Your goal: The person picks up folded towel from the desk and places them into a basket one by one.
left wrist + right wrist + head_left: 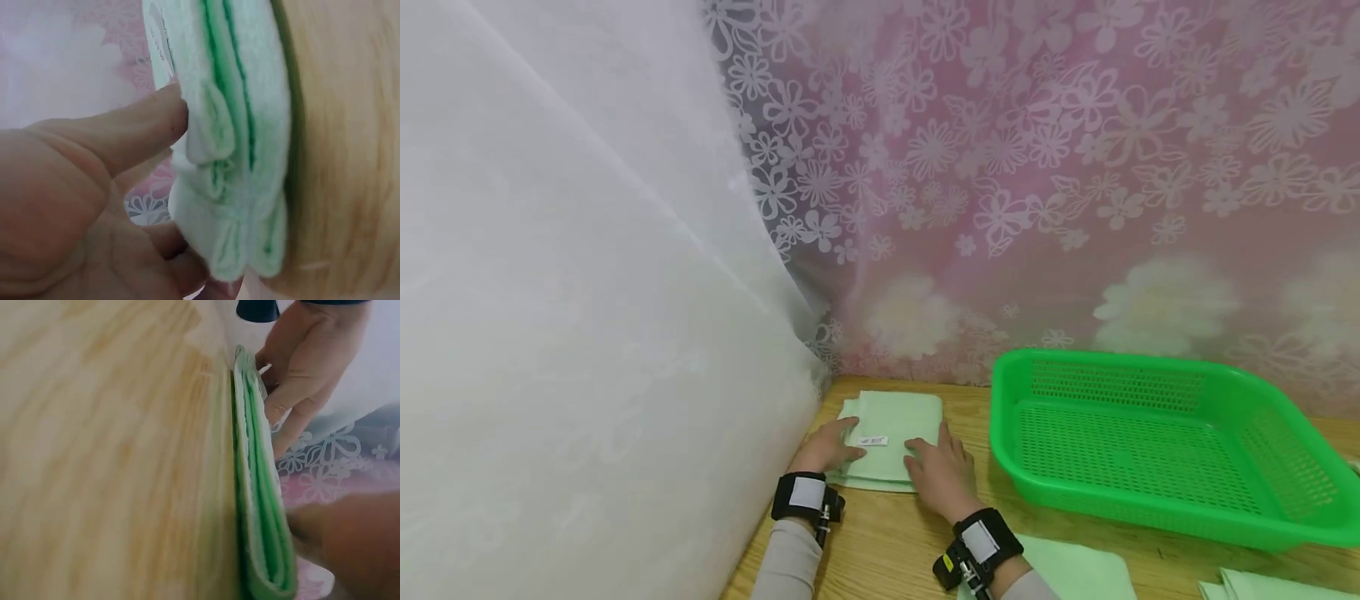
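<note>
A folded pale green towel (895, 417) with a small white label (872, 441) lies on the wooden table in the head view. My left hand (826, 448) touches its left side, thumb near the label. On the right side of the towel rests my right hand (942, 473), fingers spread along the edge. Stacked folded layers of the towel (250, 125) show from the side in the left wrist view, with the thumb against the upper face. The right wrist view shows the towel (265, 500) flat on the table between both hands.
A green plastic basket (1120, 358) stands to the right of the towel. Nearer me lie another green cloth (1075, 571), partly behind my right wrist, and a further green cloth (1270, 587) at the frame's bottom edge. White sheeting (625, 333) hangs close on the left; a floral curtain (1000, 167) is behind.
</note>
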The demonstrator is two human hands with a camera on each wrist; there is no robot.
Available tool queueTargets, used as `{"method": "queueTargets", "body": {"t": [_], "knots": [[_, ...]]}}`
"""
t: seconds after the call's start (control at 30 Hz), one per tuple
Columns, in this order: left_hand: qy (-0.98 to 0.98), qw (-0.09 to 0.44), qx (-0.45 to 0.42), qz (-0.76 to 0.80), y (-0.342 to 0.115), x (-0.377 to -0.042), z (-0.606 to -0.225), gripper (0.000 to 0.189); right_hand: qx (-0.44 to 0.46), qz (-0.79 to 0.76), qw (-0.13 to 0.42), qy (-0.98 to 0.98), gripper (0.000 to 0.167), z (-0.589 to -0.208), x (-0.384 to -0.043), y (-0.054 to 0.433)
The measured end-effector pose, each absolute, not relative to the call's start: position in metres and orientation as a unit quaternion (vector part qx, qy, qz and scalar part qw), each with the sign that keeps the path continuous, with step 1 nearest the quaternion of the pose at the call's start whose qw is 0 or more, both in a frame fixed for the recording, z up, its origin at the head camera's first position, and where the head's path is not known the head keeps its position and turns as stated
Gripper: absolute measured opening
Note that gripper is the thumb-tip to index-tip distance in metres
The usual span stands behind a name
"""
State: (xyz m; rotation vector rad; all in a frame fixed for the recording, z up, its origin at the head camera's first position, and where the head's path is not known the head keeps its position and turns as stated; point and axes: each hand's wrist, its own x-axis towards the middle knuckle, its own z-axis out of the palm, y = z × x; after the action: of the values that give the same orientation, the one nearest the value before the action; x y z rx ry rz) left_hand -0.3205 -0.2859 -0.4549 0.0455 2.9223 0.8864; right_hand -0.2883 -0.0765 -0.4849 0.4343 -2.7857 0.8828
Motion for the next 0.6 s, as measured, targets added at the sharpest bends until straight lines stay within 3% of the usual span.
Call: {"method": "queueTargets", "body": {"t": [0.23, 0.6], "knots": [[0.938, 0.063, 0.028, 0.339, -0.295, -0.326, -0.463, 0.064, 0.143, 0.297, 0.132, -0.935, 0.027, -0.486, -0.291, -0.075], [0.941, 0.059, 0.005, 0.334, -0.286, -0.319, -0.452, 0.068, 0.116, 0.352, 0.100, -0.923, 0.032, -0.483, -0.293, -0.074]]}}
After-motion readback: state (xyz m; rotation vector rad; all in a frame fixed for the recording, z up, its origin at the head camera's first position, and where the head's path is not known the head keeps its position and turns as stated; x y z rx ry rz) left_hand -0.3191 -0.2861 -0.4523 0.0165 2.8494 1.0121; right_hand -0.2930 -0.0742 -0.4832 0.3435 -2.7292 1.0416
